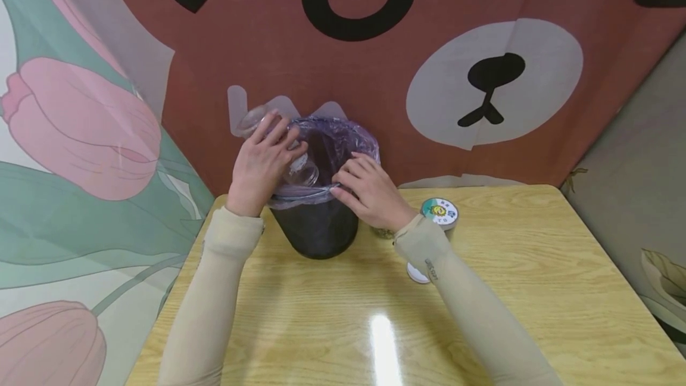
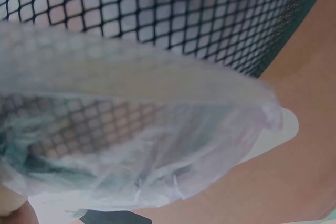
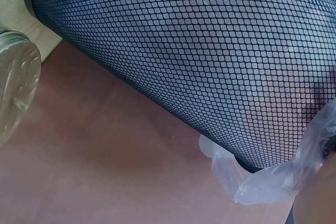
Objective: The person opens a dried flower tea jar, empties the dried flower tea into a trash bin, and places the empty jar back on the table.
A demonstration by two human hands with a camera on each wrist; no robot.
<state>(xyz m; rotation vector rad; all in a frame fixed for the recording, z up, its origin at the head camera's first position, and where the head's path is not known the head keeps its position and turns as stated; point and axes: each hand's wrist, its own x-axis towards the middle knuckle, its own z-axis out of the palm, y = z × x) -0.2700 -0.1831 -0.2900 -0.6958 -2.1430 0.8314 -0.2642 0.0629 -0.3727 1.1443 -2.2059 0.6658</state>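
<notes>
A black mesh bin [image 1: 317, 228] stands at the far edge of the wooden table [image 1: 536, 290], against the bear-print backdrop [image 1: 429, 46], lined with a thin purple bag [image 1: 343, 136] folded over its rim. The left hand [image 1: 265, 162] curls round a clear plastic jar [image 1: 300, 171], tipped mouth-down over the bin's left side. The right hand [image 1: 370, 189] pinches the bag's edge at the near right rim.

Judgement: the tipping goes best with the jar's mouth kept well inside the liner and the right hand pressing the bag firmly against the rim, so the thin film does not slip inward.

A round tin [image 1: 440, 212] with a printed lid sits just right of the right wrist; a second white item near the sleeve is mostly covered. The jar's contents cannot be made out. The left wrist view is filled by blurred film and mesh; the right wrist view shows mesh wall [image 3: 199, 61] and a silver lid [image 3: 16, 85], cut off.
</notes>
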